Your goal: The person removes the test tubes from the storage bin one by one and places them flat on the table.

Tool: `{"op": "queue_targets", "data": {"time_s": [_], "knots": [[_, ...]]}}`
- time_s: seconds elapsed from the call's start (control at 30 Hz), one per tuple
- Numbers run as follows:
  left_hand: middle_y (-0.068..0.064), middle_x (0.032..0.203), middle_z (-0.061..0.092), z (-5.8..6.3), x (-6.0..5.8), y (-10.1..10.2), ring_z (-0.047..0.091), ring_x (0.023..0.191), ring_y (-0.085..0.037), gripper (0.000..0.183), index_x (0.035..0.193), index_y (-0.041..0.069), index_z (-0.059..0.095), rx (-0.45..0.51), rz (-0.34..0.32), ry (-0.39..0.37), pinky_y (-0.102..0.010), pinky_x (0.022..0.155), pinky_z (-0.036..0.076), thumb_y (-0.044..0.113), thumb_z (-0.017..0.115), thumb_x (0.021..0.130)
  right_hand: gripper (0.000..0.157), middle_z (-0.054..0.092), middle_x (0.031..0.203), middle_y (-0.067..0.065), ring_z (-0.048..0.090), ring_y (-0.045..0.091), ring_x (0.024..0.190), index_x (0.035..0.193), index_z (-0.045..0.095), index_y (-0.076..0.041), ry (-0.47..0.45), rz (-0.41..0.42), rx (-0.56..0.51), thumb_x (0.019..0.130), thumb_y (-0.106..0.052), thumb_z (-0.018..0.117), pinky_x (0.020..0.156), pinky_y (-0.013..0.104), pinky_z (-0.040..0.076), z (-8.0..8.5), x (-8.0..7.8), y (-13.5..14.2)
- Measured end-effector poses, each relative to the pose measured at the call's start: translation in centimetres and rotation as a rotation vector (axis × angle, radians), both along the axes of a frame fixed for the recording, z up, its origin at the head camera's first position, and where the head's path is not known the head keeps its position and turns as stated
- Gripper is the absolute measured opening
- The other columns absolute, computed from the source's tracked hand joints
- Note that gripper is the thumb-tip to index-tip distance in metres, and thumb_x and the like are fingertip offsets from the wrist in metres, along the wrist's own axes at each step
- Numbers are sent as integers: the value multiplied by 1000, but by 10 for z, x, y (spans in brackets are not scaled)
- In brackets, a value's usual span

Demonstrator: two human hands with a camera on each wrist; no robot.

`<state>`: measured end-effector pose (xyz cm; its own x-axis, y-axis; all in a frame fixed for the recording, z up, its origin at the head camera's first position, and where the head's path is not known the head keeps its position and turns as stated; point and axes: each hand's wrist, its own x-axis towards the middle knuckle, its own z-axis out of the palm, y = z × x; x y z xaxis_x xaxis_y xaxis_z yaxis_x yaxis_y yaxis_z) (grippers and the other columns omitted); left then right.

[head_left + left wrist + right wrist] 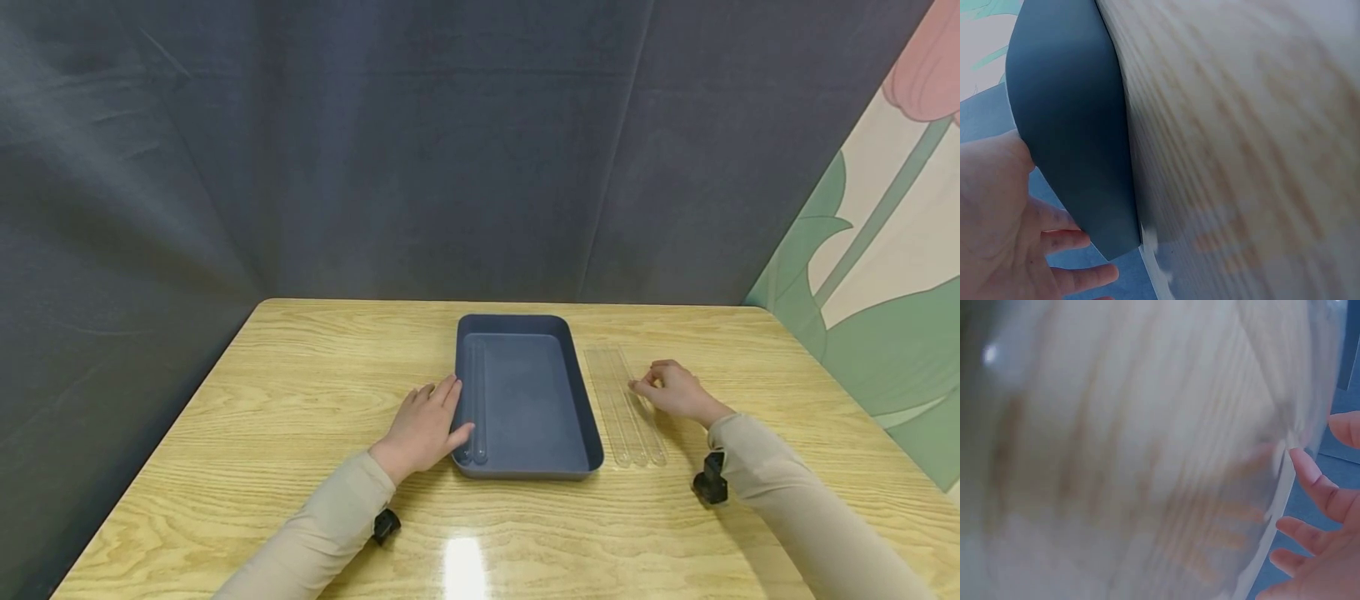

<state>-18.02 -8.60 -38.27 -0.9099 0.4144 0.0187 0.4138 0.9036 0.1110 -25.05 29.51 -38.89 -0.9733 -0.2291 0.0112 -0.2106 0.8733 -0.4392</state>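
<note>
Nearest you, your pale sleeves (802,500) come in over the wood-grain counter (300,375). Your left hand (423,425) is spread, fingers straight, touching the left rim of the blue tray (536,404)! Inside, two clear tubes (480,408) lie along the left wall, rounded ends toward you. Right of the tray, three more tubes (625,404) lie side by side, and your right hand (675,393), thumb and forefinger close together, is at the outermost; whether it's pinched, I can't tell. Beyond, dark cloth (450,150) hangs.
</note>
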Motion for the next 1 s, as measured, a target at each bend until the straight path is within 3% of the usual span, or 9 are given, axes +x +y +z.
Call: {"op": "queue_targets", "data": {"time_s": [0.07,0.17,0.43,0.53,0.63,0.8,1.0], "knots": [[-16,149,33,0,0,0,42,129,-40,66,144,-1,33,0,0,0,-50,107,36,45,44,96,31,50,120,40,50,52,106,78,61,-1,-1,3,5,94,-27,53,80,50,48,3,0,0],[-16,149,33,0,0,-1,42,129,-39,67,144,-1,32,-6,1,1,-50,107,36,45,44,96,34,45,126,42,39,57,120,81,62,0,6,9,7,94,-29,52,96,63,37,7,0,-1],[-16,149,34,1,0,0,43,128,-40,66,143,-1,33,0,-2,6,-50,106,36,45,44,96,36,40,130,42,36,56,122,89,62,3,23,39,-46,95,-30,51,97,63,37,27,-4,-6],[-17,148,34,1,1,0,44,127,-40,66,143,-1,33,0,-3,6,-50,106,37,44,44,96,33,45,128,40,47,53,113,86,62,2,68,62,-49,95,-28,53,90,58,44,33,-6,-10],[-17,148,34,2,1,0,44,127,-40,66,143,-1,33,0,-3,6,-50,106,37,44,44,96,32,44,129,40,48,51,112,89,62,2,85,66,-44,94,-29,53,89,56,44,38,-7,-14],[-17,148,34,2,1,0,44,127,-40,66,143,-1,33,1,-5,3,-50,106,37,44,44,96,36,37,134,41,33,54,126,95,60,4,70,50,-41,94,-32,53,102,62,32,46,-6,-25],[-17,149,33,1,0,0,45,126,-39,66,144,-1,32,1,-3,-2,-50,105,37,44,44,97,33,35,136,40,33,54,127,94,59,3,78,73,-56,94,-30,54,100,62,34,52,-3,-41]]}}
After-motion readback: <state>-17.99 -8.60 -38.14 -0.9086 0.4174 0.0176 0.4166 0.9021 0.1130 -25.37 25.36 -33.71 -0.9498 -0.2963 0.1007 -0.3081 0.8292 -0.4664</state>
